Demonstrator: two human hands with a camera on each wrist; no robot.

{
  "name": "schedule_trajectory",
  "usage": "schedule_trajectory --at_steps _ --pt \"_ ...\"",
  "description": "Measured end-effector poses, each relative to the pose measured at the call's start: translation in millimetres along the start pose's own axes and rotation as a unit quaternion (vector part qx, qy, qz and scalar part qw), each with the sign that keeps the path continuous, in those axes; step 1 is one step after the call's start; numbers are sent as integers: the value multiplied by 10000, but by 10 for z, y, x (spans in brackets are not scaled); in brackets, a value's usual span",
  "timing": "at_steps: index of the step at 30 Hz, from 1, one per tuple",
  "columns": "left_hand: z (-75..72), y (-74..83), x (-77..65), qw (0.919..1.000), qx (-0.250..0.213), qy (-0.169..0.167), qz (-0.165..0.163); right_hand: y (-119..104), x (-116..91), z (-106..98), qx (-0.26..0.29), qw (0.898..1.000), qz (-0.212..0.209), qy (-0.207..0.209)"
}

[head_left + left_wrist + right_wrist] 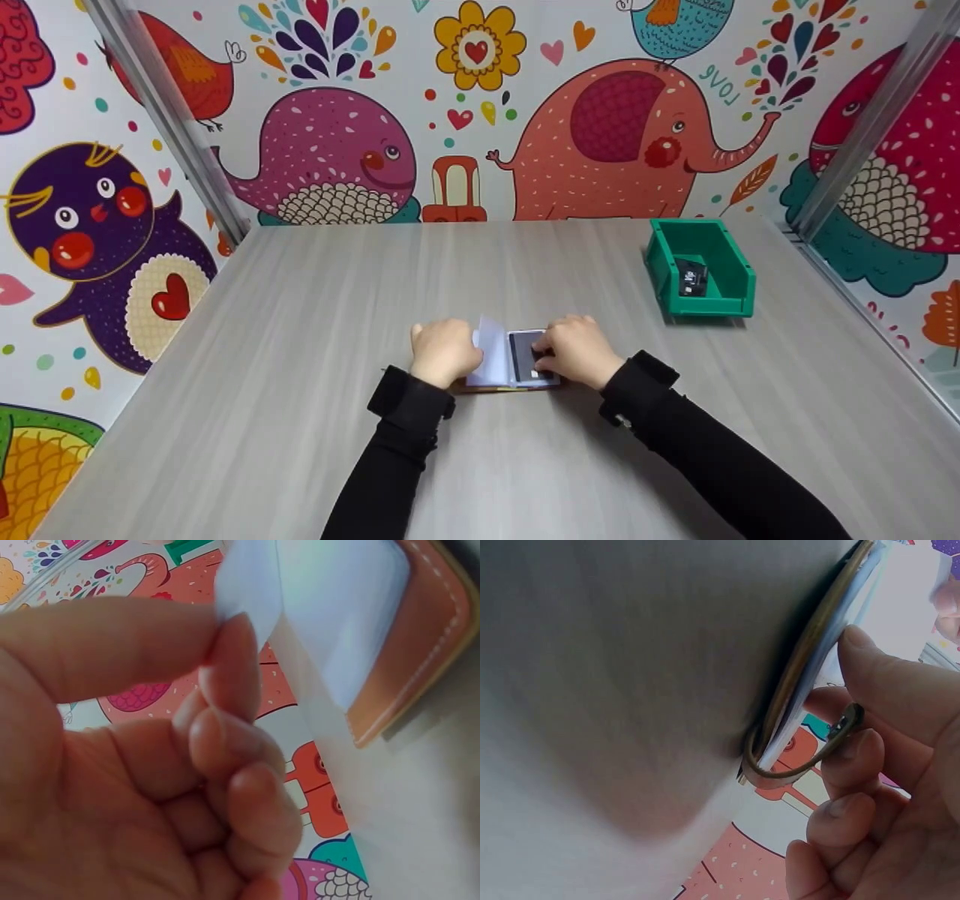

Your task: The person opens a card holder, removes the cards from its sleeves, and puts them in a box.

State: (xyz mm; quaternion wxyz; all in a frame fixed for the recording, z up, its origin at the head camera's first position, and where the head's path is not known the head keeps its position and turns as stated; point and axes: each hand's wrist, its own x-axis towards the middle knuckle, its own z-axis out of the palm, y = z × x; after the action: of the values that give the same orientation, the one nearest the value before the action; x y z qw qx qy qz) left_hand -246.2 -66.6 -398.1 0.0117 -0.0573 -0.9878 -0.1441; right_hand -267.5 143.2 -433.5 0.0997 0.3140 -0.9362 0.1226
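A card holder (534, 385) lies open on the table, its milky clear sleeves spread. In the left wrist view its brown stitched cover (427, 622) shows. My left hand (446, 351) pinches a raised clear sleeve (251, 585) between thumb and index finger, the other fingers curled. A dark card (523, 358) is at the right-hand sleeve, with my right hand (579, 351) holding it by thumb and fingertips; how deep it sits in the sleeve is unclear. Beside those fingers a strap with a snap (787, 778) curves up from the cover.
A green open-front bin (709, 306) stands at the back right of the table, with dark cards (691, 277) inside. Printed walls (465, 112) with cartoon animals border the table (300, 300) at the back and sides.
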Motion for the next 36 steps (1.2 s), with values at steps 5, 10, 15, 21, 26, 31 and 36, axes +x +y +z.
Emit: schedule_trajectory --at_steps 5,10,15,21,26,31,36 --pt "20 -23 19 9998 66 -133 -89 -1 0 -7 -11 10000 -19 -13" --pt "31 -40 32 9994 68 -279 -171 0 5 -5 -34 10000 -2 -57" --pt "52 -55 47 9989 82 -383 -262 -7 7 -13 -36 10000 13 -74" --pt "77 -56 57 9981 137 -499 -323 -14 6 -15 -38 10000 46 -66" --pt "78 -58 46 9977 234 -550 -304 -20 2 -10 -51 9999 143 -82" --pt "86 -58 51 9975 289 -572 -306 -15 1 -3 -57 9998 156 -74" --pt "102 -62 58 9972 348 -584 -322 -11 2 3 -71 9999 145 -58"
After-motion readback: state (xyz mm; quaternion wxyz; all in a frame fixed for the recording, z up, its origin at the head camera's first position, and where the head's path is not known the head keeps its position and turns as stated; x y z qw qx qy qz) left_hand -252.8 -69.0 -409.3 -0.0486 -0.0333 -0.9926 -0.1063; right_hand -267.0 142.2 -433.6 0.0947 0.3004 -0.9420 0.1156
